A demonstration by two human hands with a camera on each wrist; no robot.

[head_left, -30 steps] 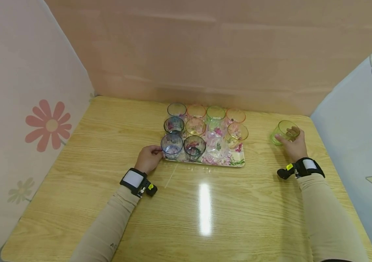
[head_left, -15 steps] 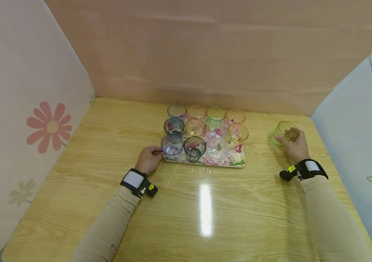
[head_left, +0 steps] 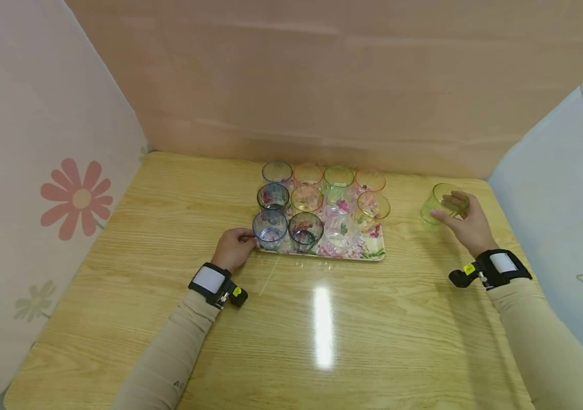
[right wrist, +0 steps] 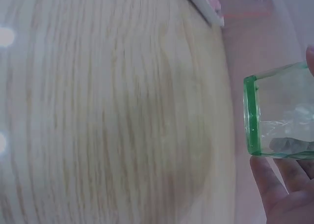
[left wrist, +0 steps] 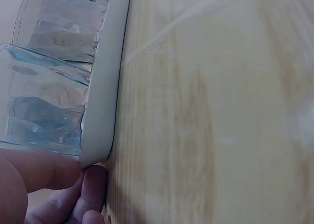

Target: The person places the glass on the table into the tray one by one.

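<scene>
My right hand (head_left: 472, 229) holds a clear yellow-green glass (head_left: 431, 206) above the table's right side, thumb on the near side and fingers round the far side. In the right wrist view the glass shows a thick green base (right wrist: 252, 116), clear of the wood. My left hand (head_left: 233, 250) pinches the front left corner of a floral tray (head_left: 372, 250); in the left wrist view a finger and the thumb meet at its pale rim (left wrist: 103, 96). Nearest to that hand on the tray is a blue glass (head_left: 269, 233).
Several tinted glasses stand in rows on the tray, among them a dark grey one (head_left: 305, 236), a clear one (head_left: 339, 239), a yellow one (head_left: 372, 213) and a green one (head_left: 338, 182). The wooden table (head_left: 373, 319) meets a pinkish-brown backdrop (head_left: 322, 85) behind.
My right hand has lifted the green glass slightly up off the table, its wrist shifting to the right and the glass a little left. The left hand and tray stay in place.
</scene>
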